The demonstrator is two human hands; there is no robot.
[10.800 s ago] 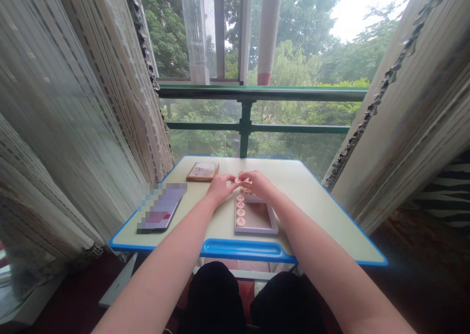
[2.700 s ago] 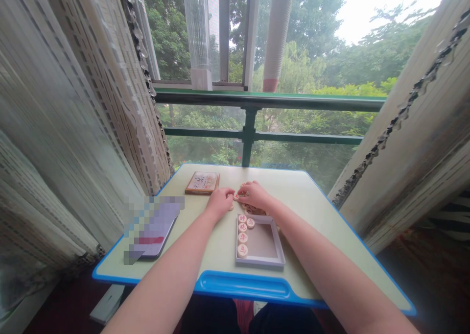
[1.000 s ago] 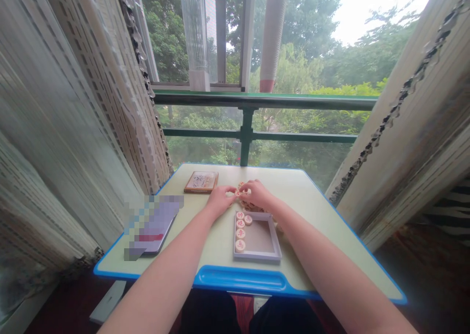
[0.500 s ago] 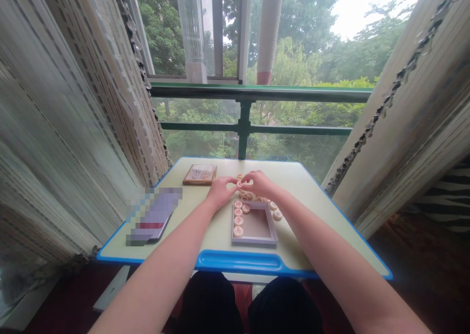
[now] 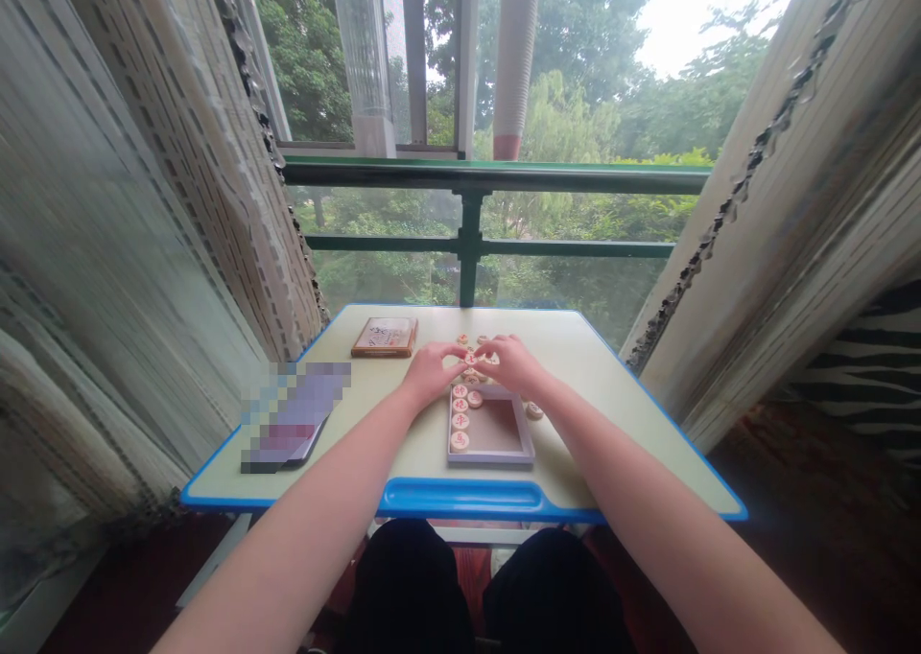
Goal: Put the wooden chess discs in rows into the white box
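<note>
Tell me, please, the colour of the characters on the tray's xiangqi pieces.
Red, on pale xiangqi pieces; head view.

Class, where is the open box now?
In the head view, the open box lies right of centre on the table, between the blue groove and the right hand.

Left fingers (image 5: 453,349), right fingers (image 5: 495,345) at disc (image 5: 471,358); shallow tray (image 5: 492,459) nearer, 5 discs (image 5: 460,423) inside.
</note>
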